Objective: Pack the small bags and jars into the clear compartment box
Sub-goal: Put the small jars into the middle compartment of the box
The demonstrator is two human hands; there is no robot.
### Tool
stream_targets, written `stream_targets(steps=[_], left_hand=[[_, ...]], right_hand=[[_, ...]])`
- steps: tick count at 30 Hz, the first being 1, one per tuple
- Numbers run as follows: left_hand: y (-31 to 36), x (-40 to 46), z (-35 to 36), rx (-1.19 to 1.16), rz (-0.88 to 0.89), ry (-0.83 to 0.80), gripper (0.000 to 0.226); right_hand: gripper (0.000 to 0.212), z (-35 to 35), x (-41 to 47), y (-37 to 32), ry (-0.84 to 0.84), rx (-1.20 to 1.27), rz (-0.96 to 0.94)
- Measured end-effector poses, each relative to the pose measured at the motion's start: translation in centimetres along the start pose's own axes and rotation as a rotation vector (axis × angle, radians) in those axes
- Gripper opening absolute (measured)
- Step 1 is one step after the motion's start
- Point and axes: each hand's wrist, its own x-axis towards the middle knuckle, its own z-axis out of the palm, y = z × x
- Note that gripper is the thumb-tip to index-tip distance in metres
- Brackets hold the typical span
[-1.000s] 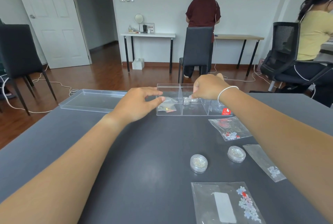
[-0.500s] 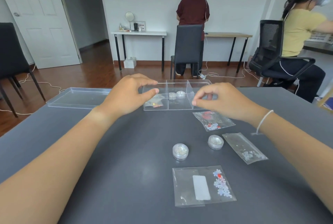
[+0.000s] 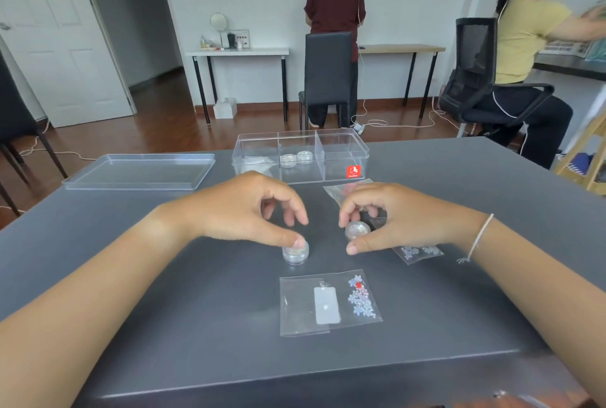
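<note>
Okay, my left hand [image 3: 244,207] pinches the near jar [image 3: 295,252], right hand [image 3: 390,215] pinches the other jar [image 3: 357,230], both on the table [image 3: 164,276]. I'd squeeze the sides and lift straight toward the compartment box [image 3: 341,158].

1. The table [image 3: 164,276] has a dark grey top that looks smooth and matt, with a soft shine near its front edge.
2. The compartment box [image 3: 341,158] is clear, hard plastic, and shiny.
3. Its lid [image 3: 137,171], near the table's back left corner, is the same clear, glossy plastic.
4. The small jars [image 3: 295,253] look like clear plastic with something silvery and sparkly inside.
5. The bag [image 3: 328,302] near the front edge is thin, see-through, crinkly plastic with a white label.
6. The floor [image 3: 157,125] looks like shiny brown wood.
7. The bracelet [image 3: 478,237] is white string.
</note>
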Motion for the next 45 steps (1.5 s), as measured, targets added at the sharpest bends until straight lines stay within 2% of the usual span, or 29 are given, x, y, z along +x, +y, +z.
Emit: stream_targets(steps=[7, 14, 23, 28, 35, 45], left_hand=[[0.4, -0.1, 0.6, 0.066, -0.077, -0.14, 0.034], [0.1, 0.0, 0.4, 0.017, -0.085, -0.16, 0.026], [-1.0, 0.1, -0.8, -0.08, -0.085, 0.027, 0.026], [-2.1, 0.4, -1.6, -0.138, -0.071, 0.211, 0.022], [-3.6, 1.5, -2.9, -0.21, -0.102, 0.409, 0.019], [-4.2, 2.9, -4.1, -0.162, -0.123, 0.497, 0.02]], right_hand=[[0.018, 0.2, 0.1, -0.1, 0.016, 0.006, -0.019], [0.021, 0.1, 0.7, 0.5, 0.09, 0.061, -0.016], [0.022, -2.2, 3.7, 0.6, 0.313, 0.116, -0.009], [0.024, -3.6, 7.7, 0.4, 0.39, 0.087, -0.002], [0.02, -3.6, 12.5, 1.4, 0.31, 0.008, 0.055], [0.015, -4.4, 15.0, 1.3, 0.023, -0.2, 0.135]])
